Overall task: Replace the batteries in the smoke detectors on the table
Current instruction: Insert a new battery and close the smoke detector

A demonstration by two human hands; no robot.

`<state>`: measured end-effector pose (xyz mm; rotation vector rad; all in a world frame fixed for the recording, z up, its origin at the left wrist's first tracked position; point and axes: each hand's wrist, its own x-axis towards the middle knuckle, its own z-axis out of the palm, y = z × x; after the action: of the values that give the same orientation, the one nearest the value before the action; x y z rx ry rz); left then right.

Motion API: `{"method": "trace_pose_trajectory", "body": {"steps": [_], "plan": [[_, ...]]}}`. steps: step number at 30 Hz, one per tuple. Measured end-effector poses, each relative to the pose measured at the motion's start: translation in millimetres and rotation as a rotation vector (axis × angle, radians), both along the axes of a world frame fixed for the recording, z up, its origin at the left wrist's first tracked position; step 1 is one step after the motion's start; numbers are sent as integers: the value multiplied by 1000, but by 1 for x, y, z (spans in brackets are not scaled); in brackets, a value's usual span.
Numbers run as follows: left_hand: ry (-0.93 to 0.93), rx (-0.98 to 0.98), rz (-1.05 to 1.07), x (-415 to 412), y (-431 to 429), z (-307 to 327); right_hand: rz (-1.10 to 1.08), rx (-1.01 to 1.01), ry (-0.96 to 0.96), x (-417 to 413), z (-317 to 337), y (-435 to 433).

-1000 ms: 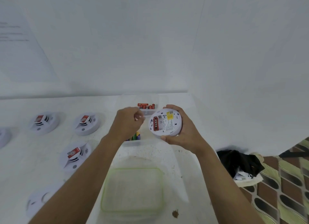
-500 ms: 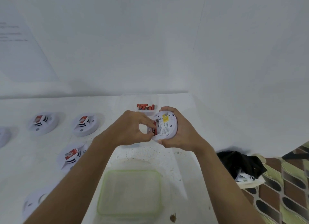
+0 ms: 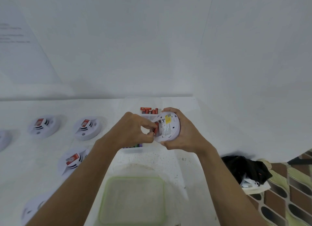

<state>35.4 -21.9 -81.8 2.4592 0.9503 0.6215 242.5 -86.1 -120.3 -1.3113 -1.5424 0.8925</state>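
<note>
My right hand point(image 3: 182, 134) grips a round white smoke detector point(image 3: 168, 128), held above the table with its labelled back turned toward me. My left hand point(image 3: 133, 131) pinches a red battery point(image 3: 155, 129) at the detector's open battery bay. Behind the hands, red batteries point(image 3: 149, 110) lie in a small clear tray, and coloured batteries point(image 3: 133, 145) show in another tray under my left wrist. Several white detectors with red tags lie on the table at the left, such as one detector point(image 3: 87, 128) and another point(image 3: 44, 125).
A clear container with a green-rimmed lid point(image 3: 133, 200) sits on the white table point(image 3: 172, 165) near its front. A black cloth bundle point(image 3: 244, 168) lies off the table's right edge over patterned floor. A white wall rises behind.
My left hand moved right from beside the detector to its battery bay and now pinches a red battery there. My right hand tilted the detector slightly.
</note>
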Motion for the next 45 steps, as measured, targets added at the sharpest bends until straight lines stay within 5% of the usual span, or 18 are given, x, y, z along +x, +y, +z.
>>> {"method": "trace_pose_trajectory", "body": {"steps": [7,12,18,28,35,39,45], "plan": [[-7,139,-91,-6,12,-4,-20,21,22,-1,-1,8],[-121,-160,33,-11,17,-8,-21,35,3,2,-1,13],[-450,-276,256,-11,26,-15,-46,14,38,7,-3,16],[415,-187,108,4,32,-43,-125,53,59,6,-4,19],[549,-201,112,13,38,-48,-117,34,87,8,-6,20],[469,-248,101,9,43,-32,-130,39,110,9,-7,24],[63,-247,244,15,67,-1,-184,54,159,11,-10,31]]}}
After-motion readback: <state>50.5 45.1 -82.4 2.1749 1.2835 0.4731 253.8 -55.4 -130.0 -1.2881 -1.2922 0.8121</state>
